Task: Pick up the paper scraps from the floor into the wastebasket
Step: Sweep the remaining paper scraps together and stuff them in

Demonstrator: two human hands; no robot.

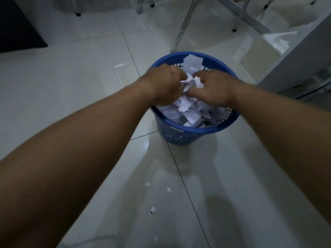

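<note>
A wad of paper scraps (192, 82) is sitting squeezed between the person's two hands, right over the open mouth of the blue wastebasket (195, 130). The left hand (164, 85) is gripping the wad from one side with its fingers curled in, and the right hand (213, 88) is gripping it from the other, thumb and fingers closing round the white paper. Both hands are hanging just above the rim, with the forearms reaching in from the bottom corners of the view.

Below them, a pile of scraps (189, 111) is filling the wastebasket nearly to the top, and one flat piece is leaning against the far inner wall.

A few stray scraps (152, 210) are lying on the floor (71, 86) on the near side of the wastebasket, well apart from it and scattered along a tile seam. The glossy pale tiles are reflecting light.

Farther out, metal chair legs (184, 24) are standing behind the wastebasket, a dark mat (18, 27) is lying at the upper left, and a grey cabinet (304, 59) is standing at the right with a pale box (259, 56) beside it.
</note>
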